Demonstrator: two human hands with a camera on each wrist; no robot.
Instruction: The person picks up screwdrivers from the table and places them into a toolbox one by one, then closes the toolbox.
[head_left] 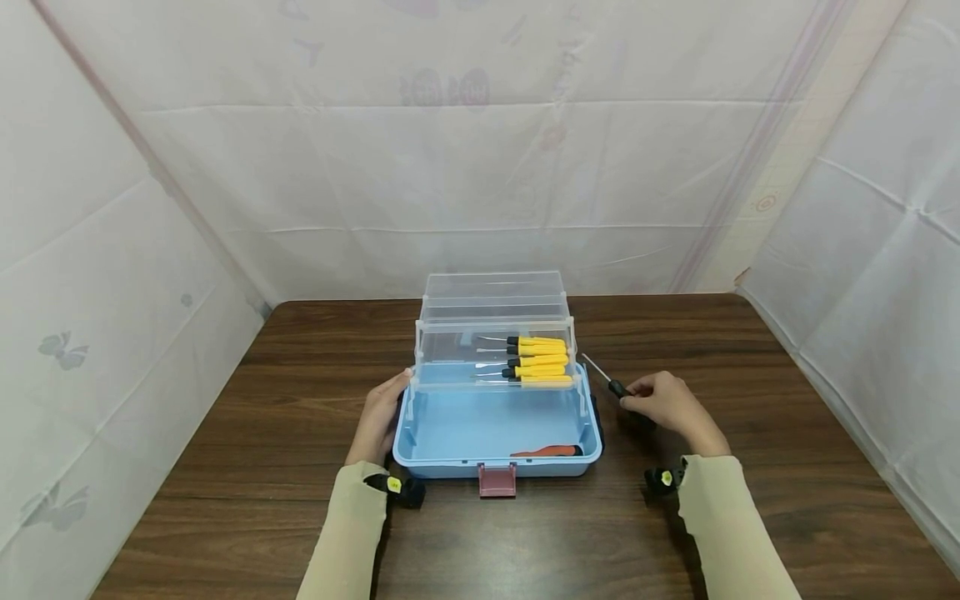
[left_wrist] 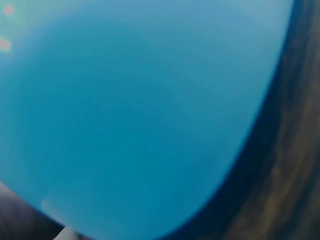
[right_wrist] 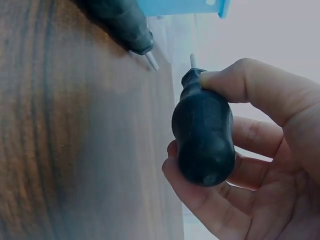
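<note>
Fingers (right_wrist: 235, 85) of the right hand (head_left: 670, 406) curl around the black handle of a screwdriver (right_wrist: 204, 142), thumb on one side and the others wrapped beneath, so the tool is clamped well clear of the table (head_left: 750, 500). Its thin metal shaft points away from those fingers, up and to the left, toward the near corner of the blue toolbox (head_left: 497, 433). Just beyond the fingertips in the wrist view lies a dark tool shape on the wood, but it looks like the screwdriver's own reflection in the glossy top.

Over on the other side, the left hand (head_left: 381, 419) rests against the toolbox's left wall, fingers fairly straight and together, pressed flat to the plastic. Its wrist camera shows only blurred blue, so I cannot tell the grip any finer than that.

Past the left fingertips, the clear upper tray (head_left: 495, 354) is swung up and back, with a row of yellow-handled screwdrivers (head_left: 536, 360) lying in it. An orange-handled tool (head_left: 547, 452) lies in the bottom of the box, at the near right.

What worries me: the shaft tip is close to the raised tray's hinge arm, and a careless swing could catch it and jolt the tray. The left hand only leans on the box, so a knock could also slide it.
</note>
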